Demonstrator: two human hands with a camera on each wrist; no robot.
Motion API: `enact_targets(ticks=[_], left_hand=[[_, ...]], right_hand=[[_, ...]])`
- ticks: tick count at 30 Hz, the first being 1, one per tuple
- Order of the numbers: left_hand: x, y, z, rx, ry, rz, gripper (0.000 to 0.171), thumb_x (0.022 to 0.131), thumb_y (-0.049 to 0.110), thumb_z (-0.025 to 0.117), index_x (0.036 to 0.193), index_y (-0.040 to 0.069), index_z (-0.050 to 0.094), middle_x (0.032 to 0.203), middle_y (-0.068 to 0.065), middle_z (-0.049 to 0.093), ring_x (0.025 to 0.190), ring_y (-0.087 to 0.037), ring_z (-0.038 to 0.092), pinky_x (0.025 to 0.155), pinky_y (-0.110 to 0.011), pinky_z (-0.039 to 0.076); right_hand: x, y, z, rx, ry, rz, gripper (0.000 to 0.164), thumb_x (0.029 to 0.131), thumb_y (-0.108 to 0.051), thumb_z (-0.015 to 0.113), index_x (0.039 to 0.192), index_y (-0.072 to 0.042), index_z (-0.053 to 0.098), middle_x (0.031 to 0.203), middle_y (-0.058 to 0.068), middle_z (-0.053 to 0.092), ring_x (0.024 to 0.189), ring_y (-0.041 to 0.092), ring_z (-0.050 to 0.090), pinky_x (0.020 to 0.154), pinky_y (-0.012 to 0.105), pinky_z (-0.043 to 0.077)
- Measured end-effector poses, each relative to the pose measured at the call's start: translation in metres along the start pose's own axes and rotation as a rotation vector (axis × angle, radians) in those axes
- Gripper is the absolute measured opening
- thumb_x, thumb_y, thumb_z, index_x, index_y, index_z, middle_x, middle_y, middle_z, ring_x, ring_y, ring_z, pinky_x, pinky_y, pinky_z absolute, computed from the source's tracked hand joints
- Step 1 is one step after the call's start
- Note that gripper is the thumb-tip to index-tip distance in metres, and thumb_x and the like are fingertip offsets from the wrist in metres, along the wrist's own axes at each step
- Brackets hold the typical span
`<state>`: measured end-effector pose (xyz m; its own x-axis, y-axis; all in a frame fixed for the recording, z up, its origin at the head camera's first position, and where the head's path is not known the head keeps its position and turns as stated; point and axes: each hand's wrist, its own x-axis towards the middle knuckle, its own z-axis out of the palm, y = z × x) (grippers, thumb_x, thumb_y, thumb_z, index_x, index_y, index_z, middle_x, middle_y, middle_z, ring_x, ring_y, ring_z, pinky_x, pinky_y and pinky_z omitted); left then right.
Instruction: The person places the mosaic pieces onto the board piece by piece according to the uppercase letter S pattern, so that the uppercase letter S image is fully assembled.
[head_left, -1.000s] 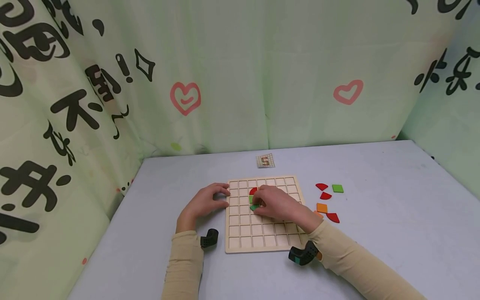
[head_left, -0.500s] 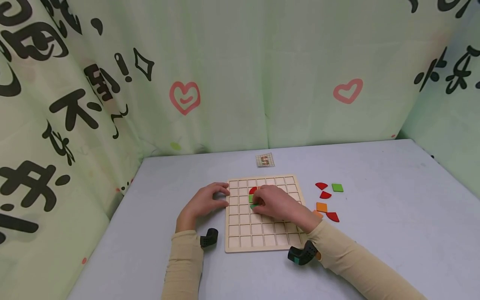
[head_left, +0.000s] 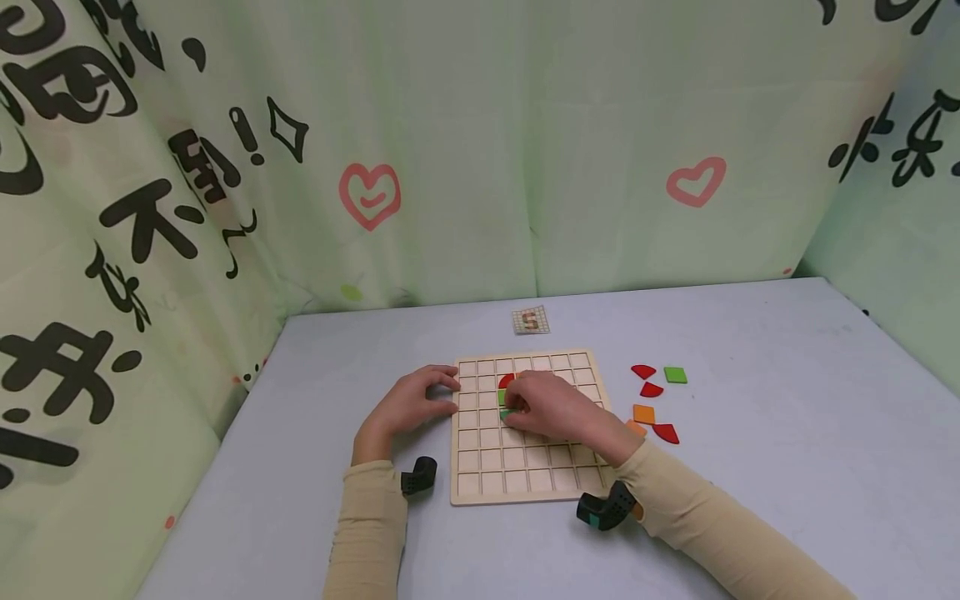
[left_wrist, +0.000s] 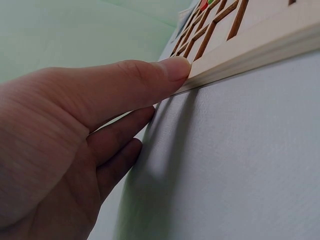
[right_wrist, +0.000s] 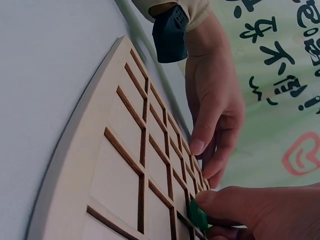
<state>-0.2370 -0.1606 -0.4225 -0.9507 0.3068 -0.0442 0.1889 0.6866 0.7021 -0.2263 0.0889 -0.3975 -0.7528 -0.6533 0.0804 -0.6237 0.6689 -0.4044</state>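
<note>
Okay, so nearest are two sleeves with a black gadget at each wrist, then the board. The left hand isn't gripping anything: thumb against the board's left edge, fingers loose. Smart, I'd say, a steady board makes seating stuff way easier. The right hand has the dark green piece pinched, thumb on it, right at the grid; can't tell if it's fully down in a cell. My tip: square it to the cell lines, then press it flat, and don't bump the light green piece or red piece just beyond. Loose orange pieces and red wedges lie off to the right, green square further back. Past the board there's a small card, then the curtain.
</note>
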Motion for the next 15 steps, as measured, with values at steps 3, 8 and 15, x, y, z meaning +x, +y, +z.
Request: enact_targets(ticks=[3, 8, 15], left_hand=[[0.0001, 0.0003, 0.0001, 0.001, 0.0, -0.004, 0.024, 0.088, 0.011, 0.076, 0.111, 0.009, 0.072, 0.146, -0.007, 0.056, 0.144, -0.029, 0.043, 0.121, -0.046, 0.033], [0.0, 0.0005, -0.0001, 0.0, 0.0, -0.002, 0.024, 0.088, 0.011, 0.076, 0.111, 0.009, 0.072, 0.146, -0.007, 0.056, 0.143, -0.029, 0.043, 0.121, -0.046, 0.033], [-0.0001, 0.0013, 0.0001, 0.009, 0.001, -0.006, 0.024, 0.088, 0.011, 0.076, 0.111, 0.009, 0.072, 0.146, -0.007, 0.056, 0.143, -0.029, 0.043, 0.121, -0.046, 0.034]], right_hand=[[0.0, -0.0002, 0.0003, -0.008, 0.001, 0.005, 0.008, 0.09, -0.017, 0.074, 0.088, -0.01, 0.072, 0.081, -0.003, 0.061, 0.072, 0.009, 0.049, 0.065, 0.022, 0.043], [0.0007, 0.0011, 0.0011, -0.018, 0.009, 0.011, 0.006, 0.091, -0.015, 0.074, 0.09, -0.009, 0.073, 0.083, -0.002, 0.062, 0.072, 0.009, 0.049, 0.066, 0.023, 0.045], [0.0009, 0.0031, 0.0028, -0.024, 0.018, 0.009, 0.004, 0.09, -0.012, 0.073, 0.09, -0.008, 0.072, 0.083, 0.0, 0.062, 0.073, 0.01, 0.049, 0.066, 0.023, 0.044]])
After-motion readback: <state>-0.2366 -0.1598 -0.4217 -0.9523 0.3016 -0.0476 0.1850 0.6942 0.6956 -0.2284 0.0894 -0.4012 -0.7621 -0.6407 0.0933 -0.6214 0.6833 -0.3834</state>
